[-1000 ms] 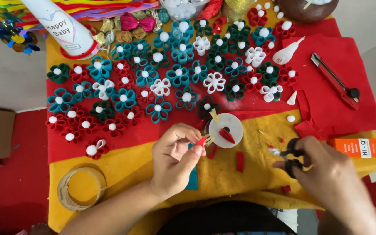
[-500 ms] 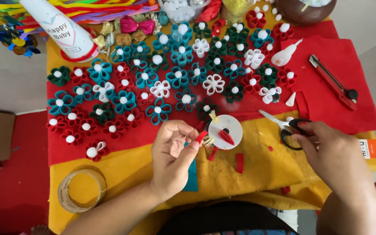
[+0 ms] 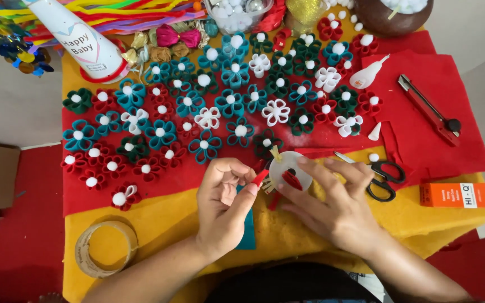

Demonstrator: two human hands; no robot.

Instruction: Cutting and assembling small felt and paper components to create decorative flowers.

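My left hand (image 3: 224,197) pinches a small red felt strip (image 3: 260,178) between thumb and forefinger, its tip close to the left edge of a white disc (image 3: 285,166). A folded red petal (image 3: 293,180) lies on that disc. My right hand (image 3: 335,203) grips the disc from the right, forefinger along its upper rim and thumb under it. Black-handled scissors (image 3: 381,174) lie on the yellow felt (image 3: 158,216) just beyond my right hand, not held.
Many red, teal, green and white felt flowers (image 3: 207,116) with white pompoms cover the red felt (image 3: 428,140). Also here are a tape roll (image 3: 105,248), an orange box (image 3: 463,195), a red cutter (image 3: 426,108), a white glue bottle (image 3: 367,75) and a white cone (image 3: 79,39).
My right hand carried the scissors to the right, laid them down on the felt, and came back to grip the white disc. My left hand stayed put with the red strip.
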